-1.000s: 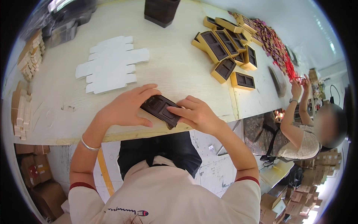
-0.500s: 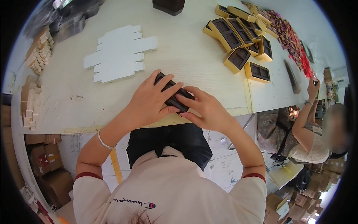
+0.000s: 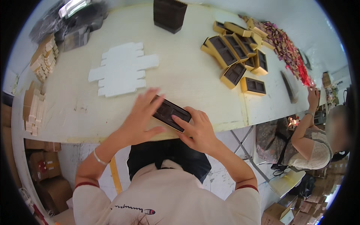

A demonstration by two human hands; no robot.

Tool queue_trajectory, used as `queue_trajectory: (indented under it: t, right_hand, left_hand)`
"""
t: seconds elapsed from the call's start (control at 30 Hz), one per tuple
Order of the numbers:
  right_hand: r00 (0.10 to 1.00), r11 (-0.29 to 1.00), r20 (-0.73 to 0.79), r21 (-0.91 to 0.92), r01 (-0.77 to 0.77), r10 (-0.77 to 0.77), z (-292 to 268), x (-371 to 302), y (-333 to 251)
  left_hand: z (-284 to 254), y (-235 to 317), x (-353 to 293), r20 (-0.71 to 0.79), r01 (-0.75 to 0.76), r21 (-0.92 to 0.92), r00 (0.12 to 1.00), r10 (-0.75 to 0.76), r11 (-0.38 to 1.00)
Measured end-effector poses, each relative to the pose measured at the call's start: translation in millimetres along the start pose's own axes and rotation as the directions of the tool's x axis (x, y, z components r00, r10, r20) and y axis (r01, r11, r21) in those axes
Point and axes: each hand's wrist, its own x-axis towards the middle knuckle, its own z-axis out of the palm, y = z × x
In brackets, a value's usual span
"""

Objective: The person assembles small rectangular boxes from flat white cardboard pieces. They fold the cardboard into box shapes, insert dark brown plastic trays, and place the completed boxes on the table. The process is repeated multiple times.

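Near the table's front edge lies a dark brown compartment tray (image 3: pixel 169 112), oblong and slanting down to the right, with a thin pale line along its near side. My right hand (image 3: pixel 198 129) grips its right end, the thumb pressed inside and the fingers round the far corner. At the tray's left end my left hand (image 3: pixel 140 116) is open, fingers apart and blurred by motion. Whether its fingertips still touch the tray, I cannot tell. Beyond it lies a stack of flat white box blanks (image 3: pixel 122 69) with tabs.
Several gold boxes with dark inserts (image 3: pixel 234 47) are heaped at the far right. A tall dark brown stack (image 3: pixel 169 15) stands at the back. Small wrapped pieces (image 3: pixel 283 41) form a pile near a co-worker (image 3: pixel 309 146). Pale folded cartons (image 3: pixel 35 108) line the left edge.
My left hand has loosened from the tray and drawn back left, its fingers spreading. More of the tray's compartments show. The right hand keeps its hold. The whole view has shifted slightly.
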Motion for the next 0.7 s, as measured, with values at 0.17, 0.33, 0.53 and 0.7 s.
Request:
queue_trajectory:
  t: [0.17, 0.33, 0.53, 0.7]
  right_hand:
    - [0.974, 0.942, -0.226, -0.333, -0.050, -0.028, -67, 32, 51]
    - [0.954, 0.786, -0.286, -0.567, -0.246, 0.092, -147, 85, 126]
    - [0.988, 0.898, -0.135, -0.440, 0.010, -0.077, -79, 158, 105]
    - [0.979, 0.921, -0.184, -0.390, 0.007, -0.085, -39, 240, 107]
  left_hand:
    - [-35, -37, -19, -0.246, 0.221, 0.206, 0.954, -0.168, 0.953]
    - [-55, -64, -10, -0.291, 0.324, 0.443, 0.934, -0.208, 0.836]
    - [-71, -73, -16, -0.239, 0.286, 0.290, 0.946, -0.221, 0.913]
    - [-85, -84, -2, -0.015, 0.317, 0.200, 0.947, -0.320, 0.927]
